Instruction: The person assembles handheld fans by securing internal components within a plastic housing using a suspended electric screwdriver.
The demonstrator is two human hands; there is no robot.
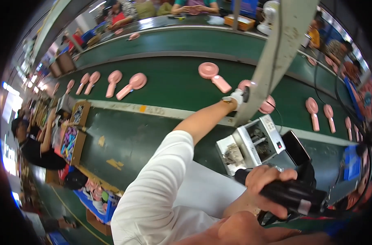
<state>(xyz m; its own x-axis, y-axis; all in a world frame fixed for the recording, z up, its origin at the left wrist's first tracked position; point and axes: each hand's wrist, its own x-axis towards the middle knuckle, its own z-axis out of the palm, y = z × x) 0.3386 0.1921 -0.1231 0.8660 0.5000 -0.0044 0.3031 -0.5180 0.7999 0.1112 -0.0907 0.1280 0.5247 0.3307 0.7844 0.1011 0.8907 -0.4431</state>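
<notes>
My left hand (pixel 237 97), wearing white on its fingers, reaches out over the green conveyor belt beside the slanted post. It is right at a pink handheld fan (pixel 244 84), partly hidden by the post; its fingers are too covered to show a grip. Close by on the belt lie another pink handheld fan (pixel 209 70) and a round pink fan head (pixel 268 105), whose handle I cannot see. Low on the right, my right hand (pixel 271 183) is wrapped round a black electric screwdriver (pixel 294 197), its narrow end toward the left.
A metal post (pixel 271 61) slants across the belt (pixel 169 85), which carries several more pink fans. On the bench stand a white-grey screw feeder box (pixel 257 141) and a dark flat tablet-like object (pixel 296 148). Cartons and a blue crate (pixel 108 208) are at left; people sit across.
</notes>
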